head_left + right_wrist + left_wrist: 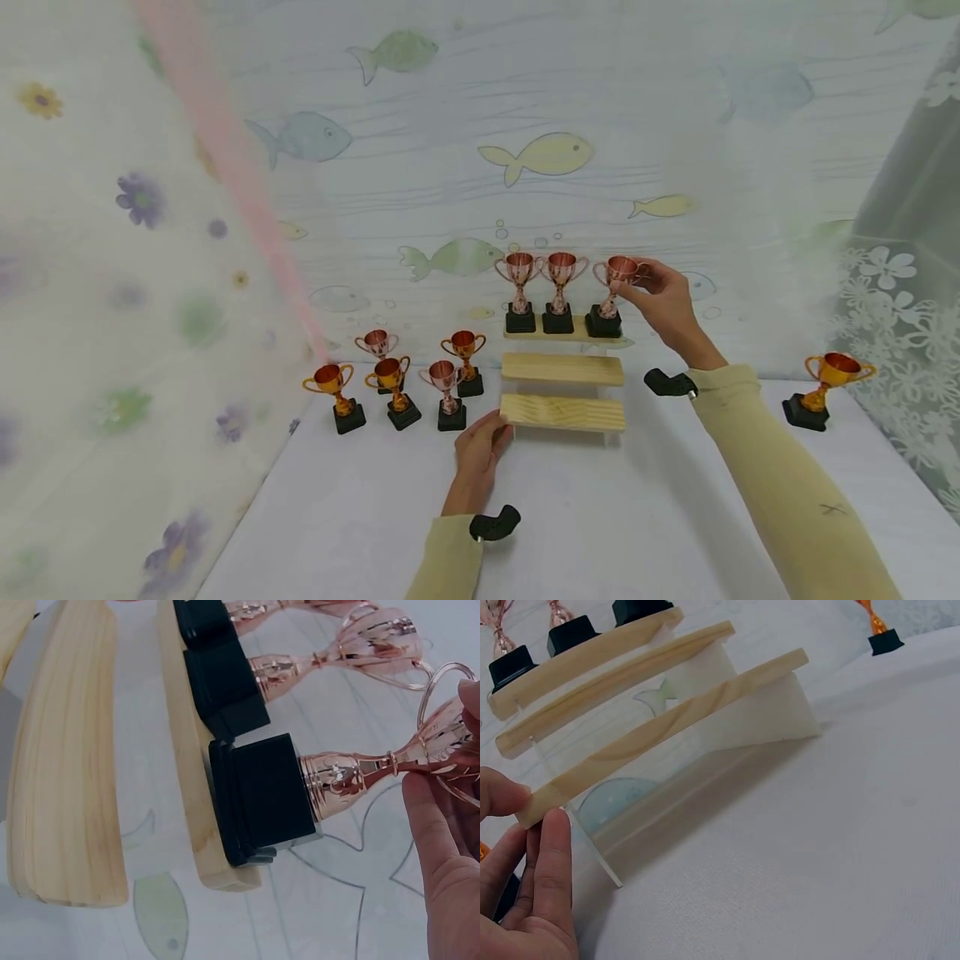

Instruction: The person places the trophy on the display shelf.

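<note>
Shiny rose-gold trophy (pixel 334 784), black base (pixel 274 795)

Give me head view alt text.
Right hand holds a pink trophy at the right end of the top shelf, beside two others; left hand grips the left end of the bottom shelf. Five trophies stand at left, one trophy at right.

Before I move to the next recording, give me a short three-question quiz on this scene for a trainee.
1. How many trophies stand left of the rack in the head view?
2. True or false: the left hand holds a trophy.
3. The right hand holds a pink trophy at which board? A) bottom; B) top; C) middle.

Key:
1. Five.
2. False; it pinches the bottom board.
3. B, the top board.
</note>
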Demonstrator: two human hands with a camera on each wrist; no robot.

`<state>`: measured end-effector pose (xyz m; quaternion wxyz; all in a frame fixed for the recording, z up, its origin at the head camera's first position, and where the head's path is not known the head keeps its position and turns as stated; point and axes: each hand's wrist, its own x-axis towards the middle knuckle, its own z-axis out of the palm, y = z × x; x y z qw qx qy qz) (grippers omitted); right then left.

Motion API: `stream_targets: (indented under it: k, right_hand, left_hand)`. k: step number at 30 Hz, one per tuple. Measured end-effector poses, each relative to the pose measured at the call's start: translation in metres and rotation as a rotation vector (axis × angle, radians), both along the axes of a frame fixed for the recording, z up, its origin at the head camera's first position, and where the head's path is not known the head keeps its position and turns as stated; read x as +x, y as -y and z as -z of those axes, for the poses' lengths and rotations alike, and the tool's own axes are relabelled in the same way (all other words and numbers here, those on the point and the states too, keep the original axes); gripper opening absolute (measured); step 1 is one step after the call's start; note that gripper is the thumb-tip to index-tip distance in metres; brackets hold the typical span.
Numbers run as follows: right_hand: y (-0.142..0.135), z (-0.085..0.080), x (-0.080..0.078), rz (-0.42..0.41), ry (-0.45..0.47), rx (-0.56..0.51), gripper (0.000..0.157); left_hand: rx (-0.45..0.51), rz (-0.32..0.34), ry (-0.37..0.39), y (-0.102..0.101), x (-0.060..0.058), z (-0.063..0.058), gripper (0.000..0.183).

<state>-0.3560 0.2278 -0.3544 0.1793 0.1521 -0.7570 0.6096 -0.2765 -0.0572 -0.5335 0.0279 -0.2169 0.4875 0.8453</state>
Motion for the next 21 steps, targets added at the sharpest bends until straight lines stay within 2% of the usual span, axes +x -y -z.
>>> stream_targets:
  k: [4, 12, 21]
  right_hand:
    - [0.004, -0.005, 0.003, 0.010, 0.013, 0.028, 0.044]
    - [0.002, 0.012, -0.023, 0.003, 0.028, 0.046, 0.048]
    - [0.004, 0.013, -0.027, 0.006, 0.046, 0.079, 0.049]
  left_hand:
    - [0.003, 0.002, 0.009, 0.000, -0.002, 0.000, 0.040]
    - [0.006, -0.003, 0.000, -0.001, 0.000, 0.001, 0.041]
    - [0.003, -0.021, -0.003, -0.002, -0.003, 0.000, 0.040]
